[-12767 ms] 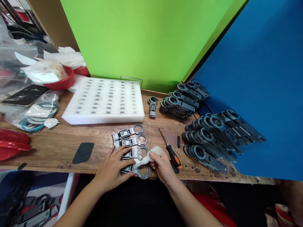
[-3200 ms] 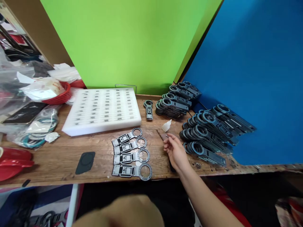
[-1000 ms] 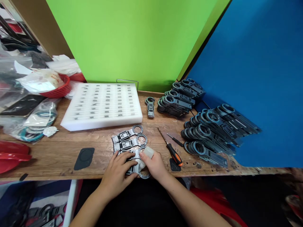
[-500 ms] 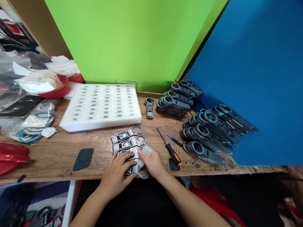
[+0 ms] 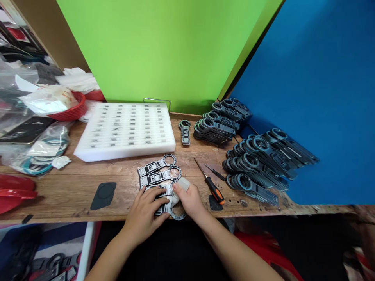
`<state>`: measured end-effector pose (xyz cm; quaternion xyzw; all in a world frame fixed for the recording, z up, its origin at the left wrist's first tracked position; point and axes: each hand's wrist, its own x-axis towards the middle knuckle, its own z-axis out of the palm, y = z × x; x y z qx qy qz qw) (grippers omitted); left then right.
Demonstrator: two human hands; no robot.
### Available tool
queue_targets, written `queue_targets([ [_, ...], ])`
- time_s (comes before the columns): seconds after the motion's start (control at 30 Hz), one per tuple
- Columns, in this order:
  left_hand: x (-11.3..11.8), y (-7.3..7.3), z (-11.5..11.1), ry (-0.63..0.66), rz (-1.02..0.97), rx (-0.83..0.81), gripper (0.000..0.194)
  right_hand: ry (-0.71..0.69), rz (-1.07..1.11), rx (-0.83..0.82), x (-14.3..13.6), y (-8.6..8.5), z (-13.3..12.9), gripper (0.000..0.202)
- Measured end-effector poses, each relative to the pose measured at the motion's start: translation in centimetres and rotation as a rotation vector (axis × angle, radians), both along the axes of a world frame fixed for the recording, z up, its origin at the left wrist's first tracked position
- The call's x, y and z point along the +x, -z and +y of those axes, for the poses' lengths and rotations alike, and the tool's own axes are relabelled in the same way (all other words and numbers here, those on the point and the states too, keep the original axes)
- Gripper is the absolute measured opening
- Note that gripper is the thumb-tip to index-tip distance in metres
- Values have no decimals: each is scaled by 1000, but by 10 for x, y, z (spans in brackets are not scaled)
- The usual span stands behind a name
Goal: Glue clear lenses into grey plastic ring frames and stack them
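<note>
Several flat grey parts, each with a ring at one end, lie in a fanned row near the bench's front edge; the uppermost grey part [image 5: 152, 167] is fully visible. My left hand [image 5: 146, 208] rests on the lower ones, its fingers spread and partly covering them. Shut in my right hand [image 5: 190, 199] is a small translucent white squeeze bottle [image 5: 184, 183], tilted with its narrow end down over the lower parts, close to their rings. Whether its tip touches a part I cannot tell.
A white foam tray [image 5: 125, 150] with rows of small pieces stands behind. To the right lie an orange-black screwdriver [image 5: 215, 190], a thinner screwdriver [image 5: 216, 172] and stacked ring-ended parts [image 5: 254, 156]. Left are a red basket [image 5: 70, 111], bagged rings [image 5: 43, 152] and a black pad [image 5: 103, 196].
My right hand and the bottle have shifted very slightly to the right and up. My left hand stays on the grey parts.
</note>
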<state>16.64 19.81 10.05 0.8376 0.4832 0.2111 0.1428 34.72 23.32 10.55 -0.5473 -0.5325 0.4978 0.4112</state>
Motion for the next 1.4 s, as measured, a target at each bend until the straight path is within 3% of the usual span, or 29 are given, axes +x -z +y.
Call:
queue_targets([
  [0.47, 0, 0, 0, -3, 20, -25, 29, 107, 37, -3, 6, 5, 6, 31],
  [0.9, 0, 2, 1, 6, 24, -53, 28, 201, -8, 20, 13, -8, 2, 30],
  [1.17, -1, 4, 1, -1, 27, -25, 29, 261, -95, 101, 25, 5, -5, 33],
  [1.4, 0, 3, 1, -5, 26, -22, 27, 249, -110, 159, 30, 1, -15, 32],
])
